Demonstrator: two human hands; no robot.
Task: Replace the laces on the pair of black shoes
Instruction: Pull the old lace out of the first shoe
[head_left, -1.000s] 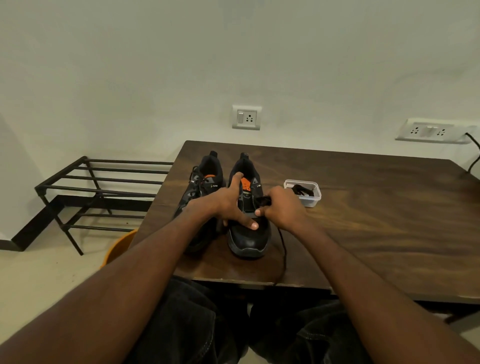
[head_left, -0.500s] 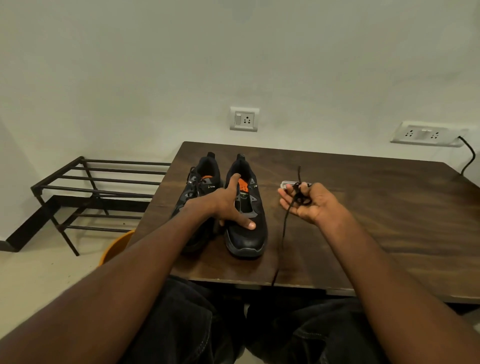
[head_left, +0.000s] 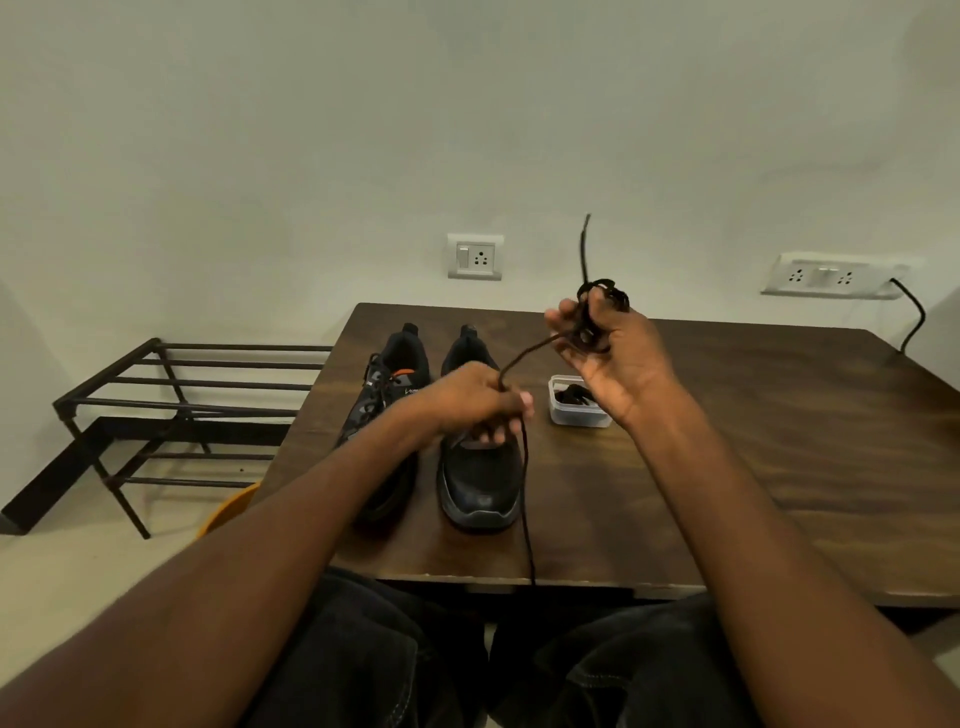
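Item: black shoelace (head_left: 524, 467), one length, thin round cord. Location: held in the air over the worktop (head_left: 753, 441), strung between two hands; its loose tail drops past the near edge toward the person's lap, and one stiff tip stands up above the far hand.

Right hand (head_left: 613, 353): raised, grip closed around a wound bundle of the lace. Left hand (head_left: 478, 405): lower, grip pinched on the running length.

Right shoe (head_left: 480, 467): black, toe toward the near edge, eyelets appear empty. Left shoe (head_left: 387, 395): just beside it on the left, black lace apparently threaded. Clear plastic tub (head_left: 576, 410): right of the shoes, dark laces inside.

Handling, as judged: lace is light, limp and prone to tangle; best taken near the stiff tip for threading, with the slack kept gathered. Shoes are soft-sided, steadied by holding the toe or upper.

Also present: metal rack (head_left: 171, 395), far left on the floor.
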